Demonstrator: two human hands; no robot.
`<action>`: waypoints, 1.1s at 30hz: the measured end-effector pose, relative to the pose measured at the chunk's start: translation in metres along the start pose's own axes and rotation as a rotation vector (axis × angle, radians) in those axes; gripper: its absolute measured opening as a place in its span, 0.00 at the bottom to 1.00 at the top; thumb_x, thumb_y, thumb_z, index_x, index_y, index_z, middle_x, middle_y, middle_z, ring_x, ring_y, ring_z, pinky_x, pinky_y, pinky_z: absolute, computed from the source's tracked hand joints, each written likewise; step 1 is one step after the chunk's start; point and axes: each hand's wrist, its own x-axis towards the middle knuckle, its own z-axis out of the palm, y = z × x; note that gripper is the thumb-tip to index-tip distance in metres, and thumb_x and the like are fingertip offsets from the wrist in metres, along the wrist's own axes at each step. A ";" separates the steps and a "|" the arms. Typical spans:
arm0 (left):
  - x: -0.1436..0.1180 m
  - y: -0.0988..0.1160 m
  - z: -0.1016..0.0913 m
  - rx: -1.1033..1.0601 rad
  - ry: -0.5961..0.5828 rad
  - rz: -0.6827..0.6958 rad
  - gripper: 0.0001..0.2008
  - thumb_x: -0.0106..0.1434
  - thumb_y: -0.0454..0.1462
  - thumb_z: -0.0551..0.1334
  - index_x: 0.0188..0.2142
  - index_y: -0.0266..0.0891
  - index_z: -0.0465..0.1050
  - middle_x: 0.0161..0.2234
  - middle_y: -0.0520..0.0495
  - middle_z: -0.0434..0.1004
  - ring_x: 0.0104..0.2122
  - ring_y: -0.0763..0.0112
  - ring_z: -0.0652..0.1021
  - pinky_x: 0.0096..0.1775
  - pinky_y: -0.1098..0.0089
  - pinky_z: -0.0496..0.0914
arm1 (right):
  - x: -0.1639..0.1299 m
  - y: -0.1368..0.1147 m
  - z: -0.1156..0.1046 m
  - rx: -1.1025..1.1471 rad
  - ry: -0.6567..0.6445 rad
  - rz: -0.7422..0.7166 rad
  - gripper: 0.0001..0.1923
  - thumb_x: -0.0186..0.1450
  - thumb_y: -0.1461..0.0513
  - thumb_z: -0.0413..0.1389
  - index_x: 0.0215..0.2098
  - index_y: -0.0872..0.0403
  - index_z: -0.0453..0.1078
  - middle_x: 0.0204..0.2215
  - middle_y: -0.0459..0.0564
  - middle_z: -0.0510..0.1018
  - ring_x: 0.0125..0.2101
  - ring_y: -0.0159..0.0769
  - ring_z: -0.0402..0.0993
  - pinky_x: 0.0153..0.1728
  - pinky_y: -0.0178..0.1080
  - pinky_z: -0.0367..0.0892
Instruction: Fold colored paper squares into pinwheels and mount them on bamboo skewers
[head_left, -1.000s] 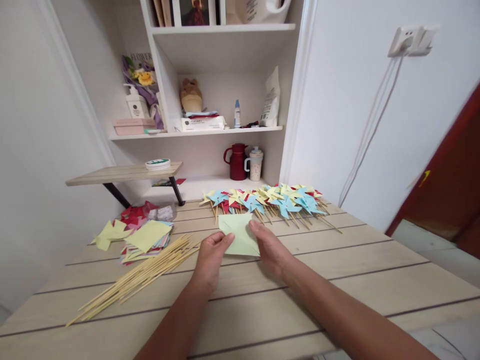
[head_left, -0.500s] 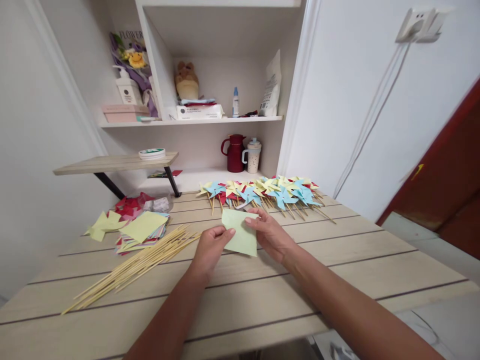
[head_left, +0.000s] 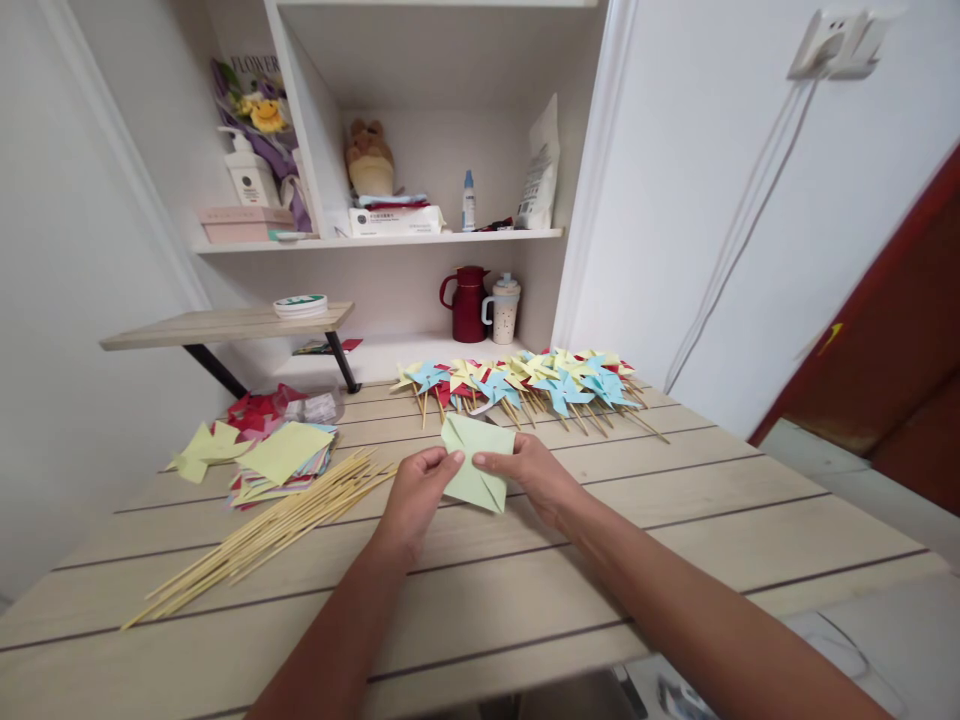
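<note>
A pale green paper square is held above the wooden table, with slits running in from its corners. My left hand pinches its left edge, thumb on top. Across from it, my right hand grips the right side, its thumb lying near the paper's middle. The fingers under the sheet are hidden. Just beyond the paper lies a row of finished paper pinwheels on sticks, in blue, yellow and red. To the left are a bundle of thin wooden sticks and a stack of coloured paper squares.
Yellow folded paper and red paper pieces lie at the left, beside a clear container. Behind stand a small raised shelf, a red jug and a tumbler. A wall rises at the right.
The paper has turned slightly, and its slits now show. My right thumb has moved from the upper right of the sheet down towards its middle. My left hand keeps its pinch.
</note>
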 end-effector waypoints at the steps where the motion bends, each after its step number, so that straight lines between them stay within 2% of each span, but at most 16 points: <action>1: 0.000 0.000 0.001 -0.009 0.004 0.000 0.21 0.54 0.51 0.69 0.38 0.36 0.81 0.32 0.44 0.83 0.31 0.64 0.79 0.38 0.67 0.69 | 0.001 0.002 0.000 0.016 -0.008 -0.006 0.15 0.47 0.59 0.71 0.31 0.57 0.79 0.31 0.53 0.84 0.29 0.40 0.78 0.35 0.42 0.69; 6: 0.000 0.000 0.002 -0.039 0.035 0.013 0.23 0.56 0.51 0.67 0.42 0.35 0.80 0.36 0.43 0.84 0.35 0.61 0.80 0.40 0.66 0.70 | 0.007 0.012 -0.001 0.067 0.016 -0.005 0.18 0.46 0.59 0.71 0.33 0.59 0.79 0.33 0.55 0.84 0.31 0.41 0.78 0.36 0.42 0.69; 12: 0.002 -0.002 -0.001 -0.081 0.085 0.023 0.34 0.61 0.62 0.53 0.38 0.34 0.81 0.38 0.37 0.83 0.41 0.56 0.80 0.47 0.61 0.69 | 0.007 0.014 0.000 0.114 -0.003 -0.036 0.18 0.48 0.58 0.71 0.35 0.59 0.79 0.34 0.55 0.84 0.31 0.40 0.78 0.36 0.41 0.68; 19: 0.004 0.003 -0.002 -0.261 0.095 -0.006 0.41 0.61 0.65 0.47 0.40 0.32 0.80 0.41 0.34 0.82 0.44 0.55 0.79 0.49 0.60 0.69 | 0.009 0.016 -0.003 0.151 0.004 -0.026 0.19 0.48 0.58 0.71 0.37 0.58 0.79 0.36 0.56 0.84 0.34 0.44 0.79 0.39 0.44 0.70; 23: 0.003 0.008 -0.003 -0.262 0.095 0.006 0.36 0.61 0.63 0.53 0.42 0.33 0.80 0.44 0.34 0.81 0.47 0.55 0.78 0.48 0.61 0.69 | 0.011 0.016 -0.005 0.151 0.017 -0.027 0.22 0.47 0.58 0.71 0.39 0.57 0.79 0.36 0.56 0.84 0.34 0.44 0.80 0.39 0.44 0.70; 28: 0.001 0.006 0.002 -0.209 0.045 0.025 0.24 0.57 0.49 0.69 0.47 0.36 0.77 0.44 0.38 0.81 0.45 0.59 0.78 0.47 0.64 0.69 | 0.008 0.017 0.000 0.130 0.073 -0.028 0.20 0.46 0.59 0.72 0.35 0.59 0.79 0.33 0.55 0.84 0.31 0.42 0.79 0.37 0.42 0.69; 33: 0.000 0.003 0.007 -0.139 0.078 0.027 0.21 0.51 0.42 0.74 0.42 0.34 0.78 0.40 0.39 0.83 0.39 0.62 0.80 0.43 0.67 0.71 | 0.004 0.014 0.006 0.140 0.087 -0.021 0.18 0.45 0.59 0.72 0.32 0.58 0.78 0.30 0.53 0.84 0.28 0.38 0.77 0.34 0.40 0.68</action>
